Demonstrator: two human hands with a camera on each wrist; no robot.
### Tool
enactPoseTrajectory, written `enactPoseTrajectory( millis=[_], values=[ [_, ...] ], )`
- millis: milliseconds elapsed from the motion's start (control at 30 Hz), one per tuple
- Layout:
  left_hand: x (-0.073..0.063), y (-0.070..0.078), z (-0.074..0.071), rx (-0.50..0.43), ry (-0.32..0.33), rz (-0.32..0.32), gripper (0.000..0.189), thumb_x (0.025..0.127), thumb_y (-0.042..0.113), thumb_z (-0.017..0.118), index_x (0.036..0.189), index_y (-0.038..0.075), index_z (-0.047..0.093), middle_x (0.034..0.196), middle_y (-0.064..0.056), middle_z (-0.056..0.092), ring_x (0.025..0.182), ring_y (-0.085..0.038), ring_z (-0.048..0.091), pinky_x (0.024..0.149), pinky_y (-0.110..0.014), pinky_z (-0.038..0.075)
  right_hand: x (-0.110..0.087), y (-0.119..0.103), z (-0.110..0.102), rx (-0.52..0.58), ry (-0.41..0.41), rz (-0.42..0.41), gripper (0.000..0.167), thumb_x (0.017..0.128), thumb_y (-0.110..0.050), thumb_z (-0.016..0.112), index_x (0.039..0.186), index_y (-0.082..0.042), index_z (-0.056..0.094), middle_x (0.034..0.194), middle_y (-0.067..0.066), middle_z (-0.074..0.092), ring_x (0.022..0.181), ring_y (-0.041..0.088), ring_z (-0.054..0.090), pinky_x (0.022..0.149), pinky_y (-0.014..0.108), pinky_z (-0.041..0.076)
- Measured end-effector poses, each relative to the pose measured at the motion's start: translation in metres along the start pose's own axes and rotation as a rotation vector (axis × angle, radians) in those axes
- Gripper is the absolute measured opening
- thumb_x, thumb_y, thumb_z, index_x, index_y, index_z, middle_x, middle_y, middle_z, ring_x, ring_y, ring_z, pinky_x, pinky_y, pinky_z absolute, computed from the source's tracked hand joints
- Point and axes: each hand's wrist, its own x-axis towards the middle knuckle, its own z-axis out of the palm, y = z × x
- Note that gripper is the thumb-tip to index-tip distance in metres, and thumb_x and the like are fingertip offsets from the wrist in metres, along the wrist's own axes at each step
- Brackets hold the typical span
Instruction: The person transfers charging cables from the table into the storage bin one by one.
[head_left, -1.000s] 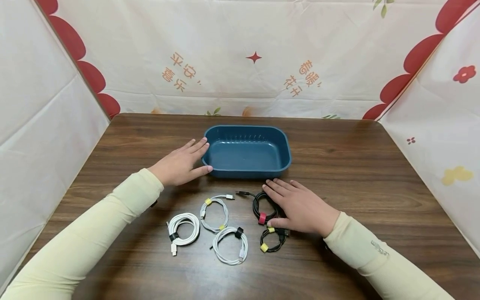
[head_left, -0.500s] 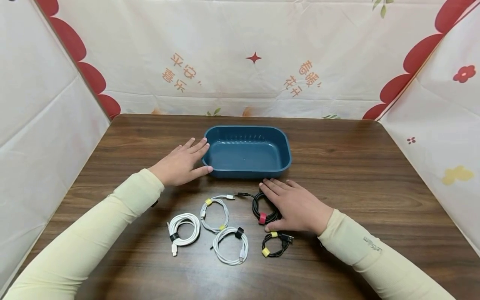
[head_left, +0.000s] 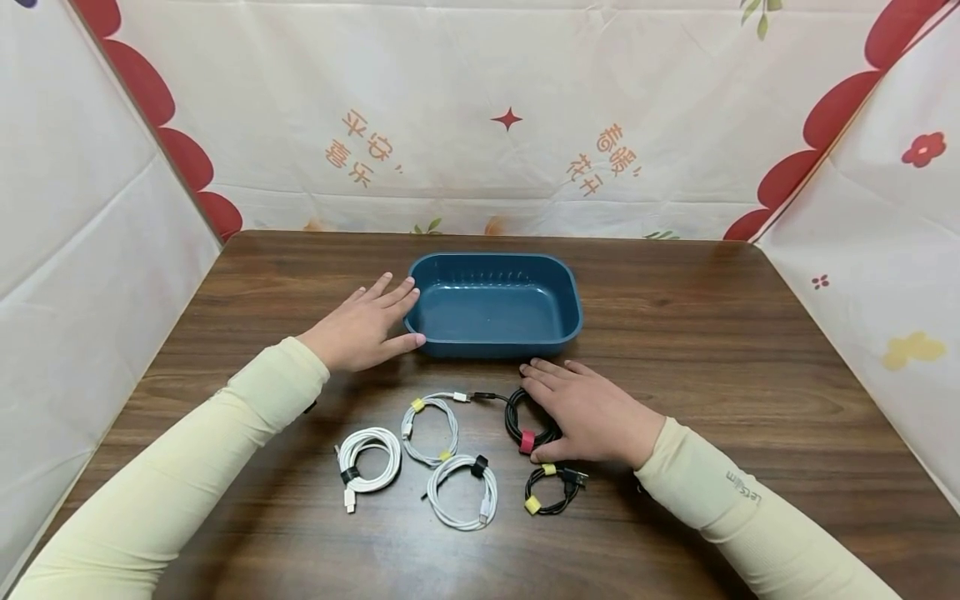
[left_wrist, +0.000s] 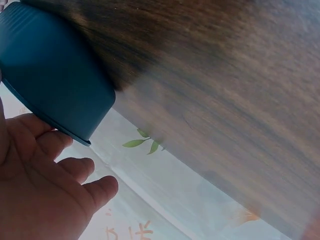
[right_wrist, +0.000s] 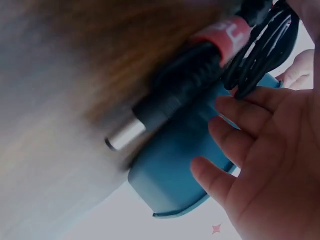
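"Head view: where is everything, and how would it handle?"

"Five coiled cables [head_left: 392,462] lie on the table [head_left: 735,350], in front of a blue tub [head_left: 487,348]. The cables look light and bendy; I'd take each at its tie. The tub seems stiff, perhaps slippery: use the rim."

"Counts?"

"One tub; three white cables and two black, the red-tied cable [head_left: 512,417] and a small black cable [head_left: 552,508]. The left hand [head_left: 360,329] is spread against the tub's left end; the right hand [head_left: 600,408] lies partly over the red-tied coil."

"Left wrist view?"

"One tub, one hand: fingers touching the rim, clasping nothing."

"Right wrist view?"

"One metal-tipped plug [right_wrist: 145,115], one red tie [right_wrist: 225,40]. The coil sits against the index finger; the fingers, relaxed, don't wrap it."
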Motion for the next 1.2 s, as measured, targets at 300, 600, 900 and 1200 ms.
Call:
enactPoseTrajectory(
  millis=[300, 600, 900, 1200],
  values=[
    [0.000, 0.001, -0.001, -0.004, 0.002, -0.003, 0.084, 0.098, 0.066, 0.040, 0.159, 0.010, 0.023, 0.165, -0.008, 0.012, 0.151, -0.035, 0.000, 0.116, -0.061, 0.012, -0.002, -0.001, -0.014, -0.036, 0.036, -0.027, 0.095, 0.078, -0.066, 0.070, 0.144, -0.002, 0.049, 0.153, 0.014, 0.042, 0.144, 0.030, 0.034, 0.112, 0.053, 0.030],
    [0.000, 0.005, -0.006, -0.006, -0.006, -0.012, 0.082, 0.099, 0.062, 0.044, 0.158, 0.010, 0.024, 0.165, -0.009, 0.014, 0.150, -0.036, 0.003, 0.115, -0.063, 0.012, -0.005, -0.004, -0.026, -0.073, 0.097, -0.056, 0.093, 0.079, -0.066, 0.070, 0.145, -0.004, 0.050, 0.154, 0.012, 0.041, 0.145, 0.028, 0.031, 0.112, 0.053, 0.030],
    [0.000, 0.002, 0.000, -0.056, -0.003, -0.017, 0.083, 0.099, 0.063, 0.044, 0.159, 0.010, 0.023, 0.165, -0.007, 0.012, 0.150, -0.037, 0.003, 0.114, -0.065, 0.013, -0.005, 0.001, -0.044, -0.104, 0.117, -0.064, 0.094, 0.080, -0.066, 0.070, 0.147, -0.004, 0.048, 0.156, 0.012, 0.038, 0.147, 0.029, 0.027, 0.113, 0.058, 0.026],
    [0.002, 0.000, 0.003, -0.073, 0.007, -0.013, 0.085, 0.098, 0.066, 0.041, 0.159, 0.010, 0.021, 0.166, -0.007, 0.010, 0.150, -0.037, 0.002, 0.113, -0.065, 0.014, 0.001, 0.027, -0.076, -0.157, 0.100, -0.018, 0.094, 0.079, -0.065, 0.072, 0.147, -0.004, 0.048, 0.157, 0.013, 0.036, 0.148, 0.031, 0.023, 0.114, 0.061, 0.018]
  ],
)
